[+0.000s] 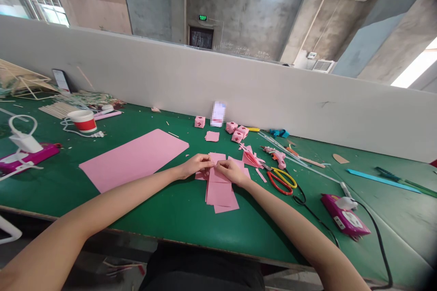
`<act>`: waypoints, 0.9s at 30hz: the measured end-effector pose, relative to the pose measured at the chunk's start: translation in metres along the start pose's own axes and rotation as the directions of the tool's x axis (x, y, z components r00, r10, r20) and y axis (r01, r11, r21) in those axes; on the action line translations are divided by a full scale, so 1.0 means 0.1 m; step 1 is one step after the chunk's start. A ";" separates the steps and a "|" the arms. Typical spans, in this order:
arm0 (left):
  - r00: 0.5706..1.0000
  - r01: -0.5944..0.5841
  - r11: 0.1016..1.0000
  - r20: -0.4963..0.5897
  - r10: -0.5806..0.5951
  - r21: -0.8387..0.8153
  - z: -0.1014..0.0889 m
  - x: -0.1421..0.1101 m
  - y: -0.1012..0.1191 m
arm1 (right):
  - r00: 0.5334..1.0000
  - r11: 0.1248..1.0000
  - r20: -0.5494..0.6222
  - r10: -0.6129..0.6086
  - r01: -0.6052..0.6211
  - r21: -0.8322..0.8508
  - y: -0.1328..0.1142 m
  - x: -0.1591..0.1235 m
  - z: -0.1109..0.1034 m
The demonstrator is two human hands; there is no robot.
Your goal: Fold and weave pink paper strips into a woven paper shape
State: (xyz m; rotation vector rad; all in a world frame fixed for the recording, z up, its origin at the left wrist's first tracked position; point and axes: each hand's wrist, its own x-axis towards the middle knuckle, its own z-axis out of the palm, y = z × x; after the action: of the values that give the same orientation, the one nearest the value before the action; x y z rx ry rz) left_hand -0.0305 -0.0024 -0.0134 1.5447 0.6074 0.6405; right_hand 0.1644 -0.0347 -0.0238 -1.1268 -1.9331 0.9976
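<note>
At the middle of the green table both my hands are on pink paper pieces (220, 194). My left hand (196, 166) is closed, its thumb and fingertips pinching the edge of a piece. Close beside it, my right hand (232, 173) has its fingers curled and pressed together on the same paper. The fingertips hide the exact fold or edge between them. More pink pieces lie under and around the hands, overlapping towards me. A small stack of pink squares (212, 136) sits just beyond.
A large pink sheet (134, 159) lies left. Folded pink cubes (238, 133) and a phone (218, 114) stand at the back. To the right are scissors (280, 181), a pink glue gun (278, 157) and a power strip (345, 216). A paper cup (83, 121) stands far left.
</note>
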 end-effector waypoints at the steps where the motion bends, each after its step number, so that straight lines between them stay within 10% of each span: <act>1: 1.000 0.002 1.000 -0.003 -0.002 0.011 0.01 0.00 0.01 | 1.000 1.000 0.003 -0.006 0.006 0.004 0.00 0.00 0.00; 27: 0.999 -0.012 0.995 0.036 0.009 0.096 0.05 -0.03 0.03 | 0.999 1.000 0.036 0.001 -0.001 0.010 0.05 -0.01 -0.01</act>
State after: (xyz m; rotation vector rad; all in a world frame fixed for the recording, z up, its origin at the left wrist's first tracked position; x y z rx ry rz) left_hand -0.0290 -0.0081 -0.0107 1.6467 0.6116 0.5978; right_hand 0.1671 -0.0337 -0.0278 -1.1116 -1.9539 1.0334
